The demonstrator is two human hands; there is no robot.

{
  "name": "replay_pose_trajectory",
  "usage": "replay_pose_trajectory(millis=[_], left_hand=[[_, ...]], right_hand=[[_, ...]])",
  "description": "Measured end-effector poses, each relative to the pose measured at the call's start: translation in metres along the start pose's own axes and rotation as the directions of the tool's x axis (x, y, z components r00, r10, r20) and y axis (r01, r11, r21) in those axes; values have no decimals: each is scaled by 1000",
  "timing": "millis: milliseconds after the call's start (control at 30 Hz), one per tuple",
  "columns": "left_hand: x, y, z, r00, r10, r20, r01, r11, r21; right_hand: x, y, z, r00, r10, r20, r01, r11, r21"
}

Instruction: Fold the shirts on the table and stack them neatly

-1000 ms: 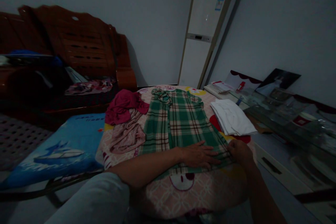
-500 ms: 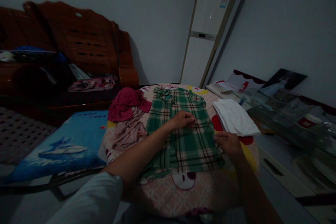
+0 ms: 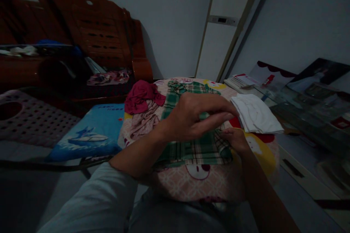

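A green plaid shirt lies spread on a round table, its upper part bunched near the collar. My left hand is raised over the shirt's middle, thumb and fingertips drawn together in a pinch with nothing visible between them; it hides much of the cloth. At the shirt's right edge, my right hand pinches the fabric, which creases beside the fingers. A folded white cloth rests on the table just beyond the right hand. To the shirt's left are a crumpled dark pink garment and a crumpled pale pink one.
A patterned pink tablecloth covers the table. Left of it are a blue cushion and a carved wooden bench. On the right stands a glass-topped cabinet with papers. A tall white unit stands behind.
My left hand has lifted off the shirt toward the camera and moved right. The right hand still grips the shirt's right edge, now more gathered. The view has shifted.
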State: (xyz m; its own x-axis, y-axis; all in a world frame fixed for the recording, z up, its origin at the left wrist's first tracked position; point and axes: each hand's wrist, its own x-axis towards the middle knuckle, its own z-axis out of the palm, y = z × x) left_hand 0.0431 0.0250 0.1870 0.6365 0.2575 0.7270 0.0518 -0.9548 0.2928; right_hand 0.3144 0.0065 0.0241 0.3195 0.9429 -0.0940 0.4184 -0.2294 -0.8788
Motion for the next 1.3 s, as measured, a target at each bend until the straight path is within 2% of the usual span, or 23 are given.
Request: replay_pose_trajectory(millis=[67,133,200,267,333,400,533,600,667,733,767,833,900,1033,1100,1167,1233,1300], left_hand=[[-6,-10,-6,996,-61,68,61,998,5],[-18,-28,3,967,-113,230,114,993,7],[-37,-48,23,881,-132,455,138,990,20],[-58,-64,46,756,-140,639,153,988,36],[-77,-75,64,663,-110,741,171,985,-7],[-90,-80,75,625,-96,775,196,980,-37],[-90,-83,79,625,-113,773,264,962,-72],[-82,-82,80,663,-100,742,275,954,-117],[-73,-81,85,725,-118,678,300,941,-157],[-67,-83,96,779,-198,594,397,890,-224],[-66,-85,103,787,-255,562,469,839,-275],[-67,-92,118,761,-357,541,602,698,-387],[-71,-101,133,713,-410,570,690,553,-466],[-81,-111,148,639,-398,658,768,365,-526],[-83,-111,149,628,-394,671,778,315,-544],[-84,-109,150,634,-397,664,772,279,-571],[-84,-107,151,643,-390,659,764,272,-585],[-84,-106,152,649,-379,660,760,293,-579]], right_hand=[[0,2,0,999,41,-26,-41,999,0],[1,2,-2,999,31,-27,-30,999,33],[0,1,-4,1000,7,-6,-7,995,102],[-1,1,-7,1000,-9,13,7,982,187],[-4,0,-8,1000,-6,25,-1,965,262],[-6,-2,-9,1000,0,17,-5,947,321],[-8,-10,-7,1000,-26,-1,24,931,363],[-10,-16,-3,998,-58,17,47,930,365],[-11,-22,4,994,-92,56,67,932,356],[-12,-24,13,988,-100,117,57,943,328],[-13,-24,18,984,-92,155,42,953,301],[-14,-19,26,969,-66,236,10,973,232],[-16,-13,30,949,-41,314,-8,988,153],[-11,-10,21,922,-44,385,15,997,77],[2,-16,11,939,-67,338,36,995,97],[24,-23,2,970,-73,231,38,988,151],[52,-28,-4,995,-34,94,9,969,248],[82,-28,-5,1000,3,-8,0,928,372]])
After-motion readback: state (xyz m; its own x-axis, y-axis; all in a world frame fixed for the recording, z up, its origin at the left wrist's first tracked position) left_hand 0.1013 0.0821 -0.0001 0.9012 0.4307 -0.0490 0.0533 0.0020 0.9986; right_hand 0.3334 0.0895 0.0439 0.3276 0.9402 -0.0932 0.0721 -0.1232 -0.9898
